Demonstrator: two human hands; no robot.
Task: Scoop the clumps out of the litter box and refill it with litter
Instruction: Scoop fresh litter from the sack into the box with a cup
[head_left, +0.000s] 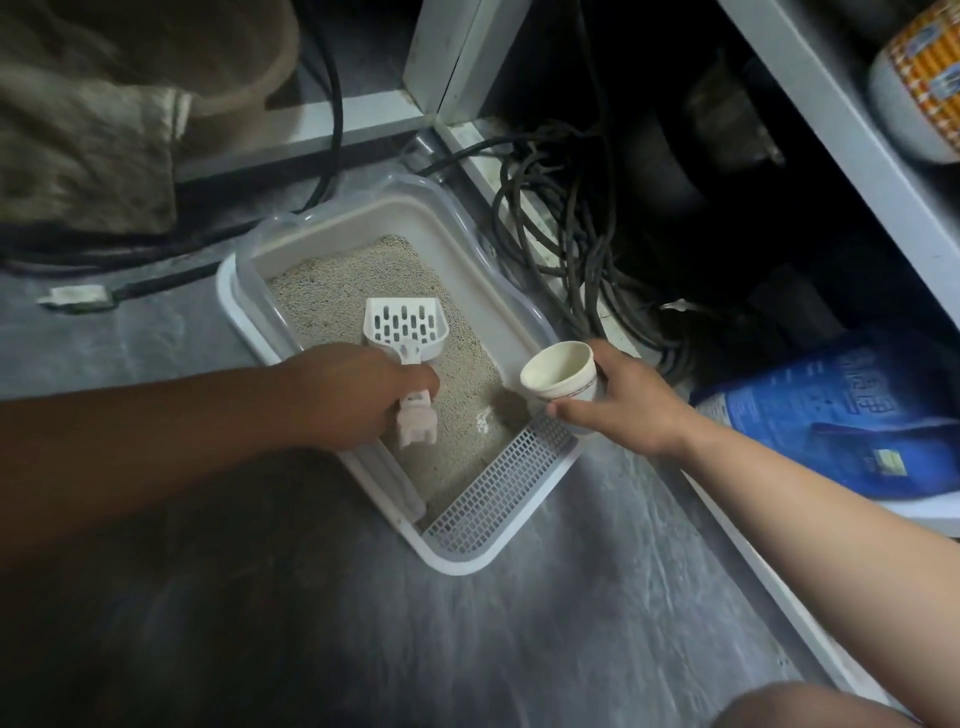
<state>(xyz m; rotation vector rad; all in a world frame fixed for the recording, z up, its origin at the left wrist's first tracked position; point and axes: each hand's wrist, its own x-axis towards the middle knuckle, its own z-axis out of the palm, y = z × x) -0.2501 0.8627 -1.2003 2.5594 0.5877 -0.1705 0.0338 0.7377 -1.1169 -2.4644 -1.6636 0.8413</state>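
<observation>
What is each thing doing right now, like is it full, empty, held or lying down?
Scoop: held by the left hand, empty, over the litter.
Cup: held by the right hand, tilted, looks empty.
Litter box: on the floor, litter inside.
Bag: lying down on its side.

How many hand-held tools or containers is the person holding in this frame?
2. A white slotted scoop in the left hand, over the litter in the litter box; an empty-looking paper cup in the right hand at the box's right edge.
</observation>
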